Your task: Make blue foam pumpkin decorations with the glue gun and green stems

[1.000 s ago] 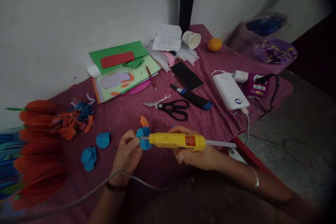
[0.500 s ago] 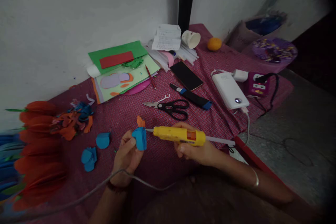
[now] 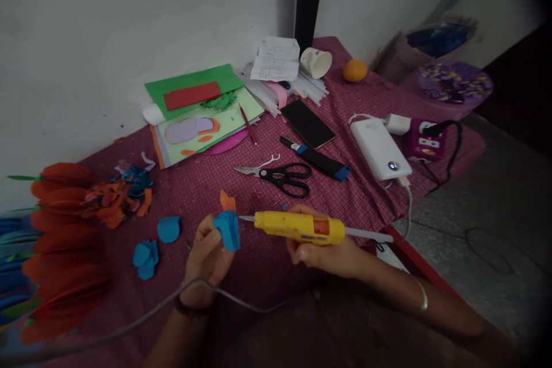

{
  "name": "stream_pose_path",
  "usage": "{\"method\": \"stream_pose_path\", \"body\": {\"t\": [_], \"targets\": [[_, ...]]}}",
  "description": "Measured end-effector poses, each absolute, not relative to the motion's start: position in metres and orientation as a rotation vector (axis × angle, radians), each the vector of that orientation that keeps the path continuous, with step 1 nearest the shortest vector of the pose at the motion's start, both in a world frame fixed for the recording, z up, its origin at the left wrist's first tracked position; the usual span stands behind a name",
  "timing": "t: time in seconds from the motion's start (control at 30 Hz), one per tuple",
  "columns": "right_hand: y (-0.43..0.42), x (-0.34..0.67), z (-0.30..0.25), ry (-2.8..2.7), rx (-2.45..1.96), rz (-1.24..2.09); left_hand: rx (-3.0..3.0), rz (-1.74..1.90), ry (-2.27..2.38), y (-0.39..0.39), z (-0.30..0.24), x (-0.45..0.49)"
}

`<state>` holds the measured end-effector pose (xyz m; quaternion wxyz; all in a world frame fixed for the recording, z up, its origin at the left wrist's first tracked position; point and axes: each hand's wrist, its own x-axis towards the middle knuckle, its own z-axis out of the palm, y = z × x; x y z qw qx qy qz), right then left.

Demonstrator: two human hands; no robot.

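Observation:
Between the thumb and fingers of my left hand (image 3: pixel 207 257) is a folded blue paper piece (image 3: pixel 228 231). An orange paper piece (image 3: pixel 227 200) sticks up just behind it. My right hand (image 3: pixel 325 253) is wrapped round a yellow glue gun (image 3: pixel 297 226), with a pale glue stick (image 3: pixel 370 234) poking out of its back end. The nozzle points left, close to the blue paper's right edge; whether they touch I cannot tell. Left of my left hand lie a rounded blue paper cutout (image 3: pixel 168 230) and a small pile of blue cutouts (image 3: pixel 145 259).
Beyond my hands lie scissors (image 3: pixel 287 177), a box cutter (image 3: pixel 323 162), a phone (image 3: pixel 307 123) and paper sheets (image 3: pixel 190 149). At right are a white power bank (image 3: pixel 380 149) and a purple socket box (image 3: pixel 426 139). Orange paper flowers (image 3: pixel 64 253) and scraps (image 3: pixel 116 201) fill the left. A cord (image 3: pixel 150 313) crosses my left wrist.
The glue gun has shifted slightly right and down, and its nozzle is a little farther from the orange paper. My left hand has turned the blue paper slightly.

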<state>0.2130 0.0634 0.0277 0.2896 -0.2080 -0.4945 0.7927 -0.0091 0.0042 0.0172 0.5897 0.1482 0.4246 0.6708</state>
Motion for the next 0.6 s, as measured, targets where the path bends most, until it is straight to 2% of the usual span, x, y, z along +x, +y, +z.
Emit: {"method": "stream_pose_path", "body": {"t": [0.37,0.53,0.6], "targets": [[0.06,0.21,0.033,-1.456,-0.526,2.193,0.252,1.497,1.073,0.001,-0.004,-0.016],[0.068,0.213,0.035,-1.441,-0.644,2.036,0.829,1.622,1.166,0.002,0.025,-0.008],[0.074,0.217,0.038,-1.458,-0.729,1.923,1.171,1.608,1.513,-0.006,0.042,-0.009]]}}
